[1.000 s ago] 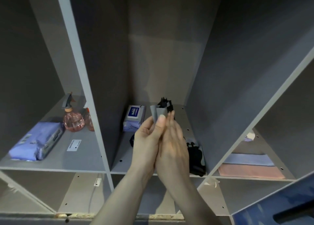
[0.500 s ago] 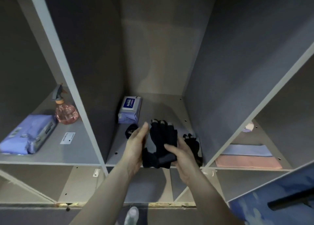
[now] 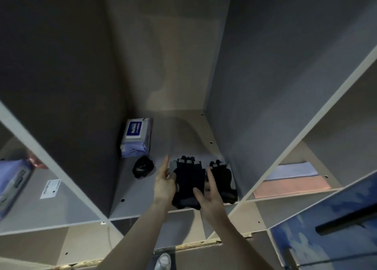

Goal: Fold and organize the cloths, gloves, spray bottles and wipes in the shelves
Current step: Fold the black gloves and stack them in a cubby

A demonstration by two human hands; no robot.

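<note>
- The grey shelving unit [image 3: 67,114] fills the view; its middle compartment holds the gloves and wipes, and the shelf board [image 3: 130,188] there runs from the front edge back to the rear wall.
- Folded cloths [image 3: 291,178], a pale blue one behind a pink one, lie flat in the right compartment, long edges parallel to the shelf front.
- A wipes pack [image 3: 135,140] lies in the back left corner of the middle compartment, long axis front to back, label up.
- A black glove pair [image 3: 188,183] lies flat near the front edge, cuff toward the person, fingertips pointing to the rear wall.
- A second black glove pair [image 3: 223,180] lies just beside it on the right, close to the compartment wall, pointing the same way.
- The left hand [image 3: 164,183] has straight fingers laid against the left side of the nearer glove pair.
- The right hand [image 3: 211,196] is spread, thumb on the glove's cuff end and fingers between the two pairs.
- A small crumpled black item [image 3: 142,166] sits between the wipes pack and the gloves; whether it is a glove cannot be told.
</note>
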